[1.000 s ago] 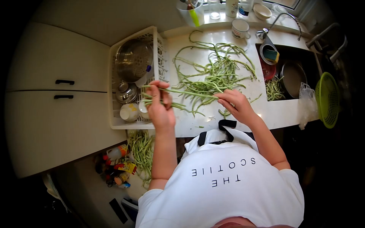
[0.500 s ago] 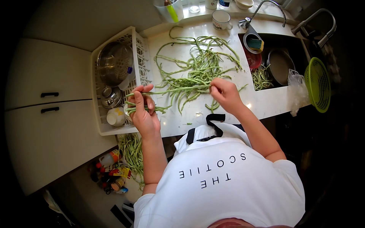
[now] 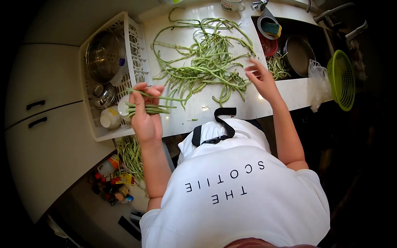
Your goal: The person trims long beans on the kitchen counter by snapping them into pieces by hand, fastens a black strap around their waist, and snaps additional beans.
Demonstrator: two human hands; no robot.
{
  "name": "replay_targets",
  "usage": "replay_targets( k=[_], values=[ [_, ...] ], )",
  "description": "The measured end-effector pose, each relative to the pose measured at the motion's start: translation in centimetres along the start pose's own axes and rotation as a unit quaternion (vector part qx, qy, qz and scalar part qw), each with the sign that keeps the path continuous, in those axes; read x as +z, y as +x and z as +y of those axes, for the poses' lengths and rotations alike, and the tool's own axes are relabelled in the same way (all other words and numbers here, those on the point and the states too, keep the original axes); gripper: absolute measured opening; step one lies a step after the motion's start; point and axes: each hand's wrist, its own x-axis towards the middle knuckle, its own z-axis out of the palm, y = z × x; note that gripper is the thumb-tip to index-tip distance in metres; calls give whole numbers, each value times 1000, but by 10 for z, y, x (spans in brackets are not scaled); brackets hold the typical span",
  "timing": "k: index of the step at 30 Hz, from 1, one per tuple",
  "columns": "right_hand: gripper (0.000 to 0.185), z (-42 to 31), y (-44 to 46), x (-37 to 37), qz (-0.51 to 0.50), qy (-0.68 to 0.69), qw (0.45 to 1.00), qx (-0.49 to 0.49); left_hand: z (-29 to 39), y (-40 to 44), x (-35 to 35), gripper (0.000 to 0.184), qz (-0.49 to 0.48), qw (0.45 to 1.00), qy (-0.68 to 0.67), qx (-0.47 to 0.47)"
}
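Several cut lengths of green bean are gripped in my left hand, which is near the counter's left side by the rack. One longer piece sticks out to the right between thumb and fingers. My right hand is raised at the right of the bean pile, fingers apart, with nothing seen in it. A tangled heap of long green beans lies on the white counter between and beyond my hands. A tiny green piece rests near the counter's front edge.
A white plastic rack holds pots and cups at left. The sink at right contains a pan, a red bowl and bean pieces. A green colander and a plastic bag are beside it. More beans lie below left.
My right hand has let go of the long bean and moved up and right, its fingers opening. The bean in my left hand now ends shorter. The view has shifted.
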Motion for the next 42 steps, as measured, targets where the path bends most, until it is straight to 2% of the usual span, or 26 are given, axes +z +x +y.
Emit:
replay_targets(
  k=[1, 3, 6, 7, 9, 10, 11, 12, 13, 15, 16, 17, 19, 22, 23, 26, 29, 31, 33, 35, 36, 37, 38, 39, 41, 42],
  values=[
    [31, -4, -6, 1, -89, 81, 992, 40, -3, -2, 7, 27, -8, 1000, -12, -13],
    [38, -23, -14, 4, -214, -43, 972, 90, -8, -2, 9, 26, -67, 991, -102, -64],
    [61, -40, -27, 37, -409, -186, 876, 176, -10, -2, 12, 25, -71, 991, -57, -96],
    [65, -44, -36, 48, -450, -234, 856, 105, -10, -1, 13, 26, -84, 988, -54, -117],
    [50, -41, -49, 69, -505, -262, 823, -14, -12, -2, 12, 27, -92, 988, -42, -120],
    [50, -32, -49, 74, -505, -263, 822, -15, -11, -3, 12, 27, -92, 987, -38, -122],
    [39, -23, -45, 79, -477, -20, 873, 100, -10, -2, 11, 27, -93, 988, -35, -122],
    [31, -19, -39, 81, -416, 224, 857, 206, -9, -2, 11, 27, -91, 988, -36, -118],
    [29, -42, -28, 70, -351, 359, 793, 343, -8, -3, 8, 27, -73, 990, -39, -114],
    [30, -41, -11, 58, -302, 556, 704, 321, -8, -5, 4, 27, -53, 992, -42, -106],
    [31, -53, -6, 52, -261, 572, 698, 343, -9, -5, 2, 27, -36, 991, -46, -116],
    [24, -44, 0, 51, -278, 604, 677, 315, -10, -5, 2, 28, -21, 990, -49, -127],
    [21, -46, -2, 55, -227, 527, 772, 274, -12, -6, 1, 28, -25, 990, -54, -128],
    [38, -67, -9, 55, -219, 505, 790, 272, -13, -6, 5, 27, -30, 990, -54, -129],
    [38, -66, -8, 53, -219, 503, 791, 272, -13, -7, 6, 27, -27, 990, -47, -129],
    [42, -59, -7, 50, -190, 511, 791, 278, -12, -7, 7, 26, -28, 989, -50, -138],
    [45, -46, -5, 40, -221, 543, 762, 276, -14, -8, 3, 27, -35, 989, -47, -135],
    [46, -36, -1, 27, -180, 645, 700, 246, -16, -8, 0, 25, -44, 988, -74, -132],
    [47, -15, 9, -1, -91, 649, 718, 236, -13, -8, -1, 25, -49, 986, -99, -126],
    [44, 19, 12, -35, -99, 558, 798, 204, -7, -5, 5, 25, -9, 983, -145, -110],
    [39, 28, 10, -46, -117, 340, 909, 213, -9, -2, -4, 27, -49, 975, -184, -112],
    [35, 36, 6, -55, -128, 102, 965, 207, -8, -1, -2, 27, -48, 976, -182, -110],
    [24, 48, 1, -61, -191, -79, 956, 209, -8, -1, 4, 28, -45, 978, -169, -114],
    [23, 51, -11, -61, -156, -340, 925, 69, -6, -1, 6, 28, -40, 980, -154, -116],
    [25, 17, -17, -52, -102, -434, 893, -70, -10, 2, 3, 35, -154, 970, -119, -145],
    [23, 0, -15, -41, -115, -268, 955, -58, -11, 0, 11, 35, -171, 969, -81, -156]
  ],
)
